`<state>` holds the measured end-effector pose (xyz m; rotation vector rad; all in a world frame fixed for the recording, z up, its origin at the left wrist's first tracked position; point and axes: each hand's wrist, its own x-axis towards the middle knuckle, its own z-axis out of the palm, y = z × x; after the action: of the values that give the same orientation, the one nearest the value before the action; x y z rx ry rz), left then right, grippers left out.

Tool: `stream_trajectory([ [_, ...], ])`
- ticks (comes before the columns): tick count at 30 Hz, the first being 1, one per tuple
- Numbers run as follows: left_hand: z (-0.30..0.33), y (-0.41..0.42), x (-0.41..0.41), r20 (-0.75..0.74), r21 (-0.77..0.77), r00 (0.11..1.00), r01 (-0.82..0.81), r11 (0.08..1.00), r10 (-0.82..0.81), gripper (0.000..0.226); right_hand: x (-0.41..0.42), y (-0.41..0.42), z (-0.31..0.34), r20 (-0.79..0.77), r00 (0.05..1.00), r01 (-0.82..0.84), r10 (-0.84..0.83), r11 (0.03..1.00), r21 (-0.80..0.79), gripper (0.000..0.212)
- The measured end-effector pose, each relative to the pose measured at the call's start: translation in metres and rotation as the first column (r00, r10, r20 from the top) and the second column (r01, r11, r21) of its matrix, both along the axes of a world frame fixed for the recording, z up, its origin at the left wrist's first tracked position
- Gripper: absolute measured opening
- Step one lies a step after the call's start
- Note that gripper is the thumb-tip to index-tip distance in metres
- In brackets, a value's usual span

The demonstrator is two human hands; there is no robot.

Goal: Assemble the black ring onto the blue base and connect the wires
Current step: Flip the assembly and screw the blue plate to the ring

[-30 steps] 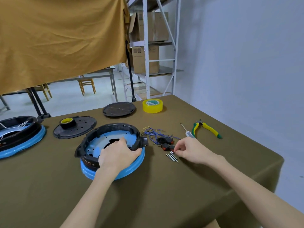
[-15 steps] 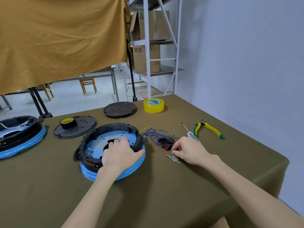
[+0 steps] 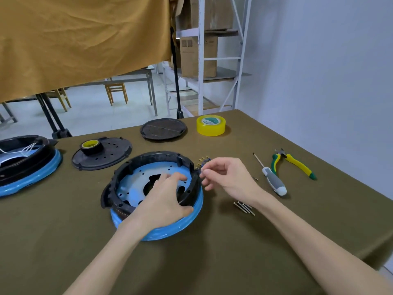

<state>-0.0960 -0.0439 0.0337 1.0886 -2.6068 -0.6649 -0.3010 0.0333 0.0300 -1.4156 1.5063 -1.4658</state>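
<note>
Hands are working at the middle of the olive-cloth table: the left hand is gripping the near right rim of the black plastic ring, thumb outside and fingers curled inside, and that ring is sitting on the round blue base. Just beside the ring's right edge, the right hand is pinching the bundle of blue wires with brass terminals between thumb and forefinger, other fingers loosely curled. Small metal screws are lying nearby, with a grey-handled screwdriver and yellow-green pliers further right.
</note>
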Motion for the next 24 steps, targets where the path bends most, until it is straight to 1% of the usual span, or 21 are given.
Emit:
stream_trajectory([
  [1,0.001,0.003,0.001,-0.020,-0.014,1.000,0.005,1.000,-0.005,0.077,0.006,-0.001,0.000,0.057,0.998,-0.007,0.009,0.999,-0.037,0.015],
  [5,0.004,0.011,0.004,-0.132,-0.048,0.991,-0.018,0.999,0.011,0.062,0.018,0.001,-0.001,0.145,0.989,0.015,-0.001,0.995,-0.097,0.018],
  [9,0.008,0.013,0.006,-0.189,0.000,0.982,-0.015,1.000,0.015,0.049,0.025,0.015,-0.005,0.227,0.971,0.099,-0.074,0.990,-0.103,0.017],
  [12,0.010,0.013,0.007,-0.199,0.026,0.980,-0.003,1.000,0.008,0.044,0.034,0.026,-0.012,0.254,0.959,0.147,-0.123,0.986,-0.079,0.014],
  [15,0.012,0.014,0.008,-0.227,0.037,0.974,0.006,0.999,0.002,0.037,0.044,0.033,-0.016,0.249,0.961,0.136,-0.122,0.990,-0.039,0.013],
  [20,0.010,0.015,0.010,-0.365,0.035,0.931,0.022,0.999,-0.008,0.021,0.056,0.039,-0.012,0.165,0.970,0.178,-0.178,0.984,0.017,0.013],
  [22,0.011,0.015,0.011,-0.418,0.043,0.909,0.033,0.999,-0.012,0.018,0.060,0.041,-0.011,0.210,0.959,0.183,-0.190,0.982,0.050,0.010],
  [24,0.013,0.015,0.013,-0.446,0.071,0.894,0.072,0.995,-0.033,0.018,0.062,0.041,-0.011,0.301,0.935,0.174,-0.188,0.982,0.074,0.010],
])
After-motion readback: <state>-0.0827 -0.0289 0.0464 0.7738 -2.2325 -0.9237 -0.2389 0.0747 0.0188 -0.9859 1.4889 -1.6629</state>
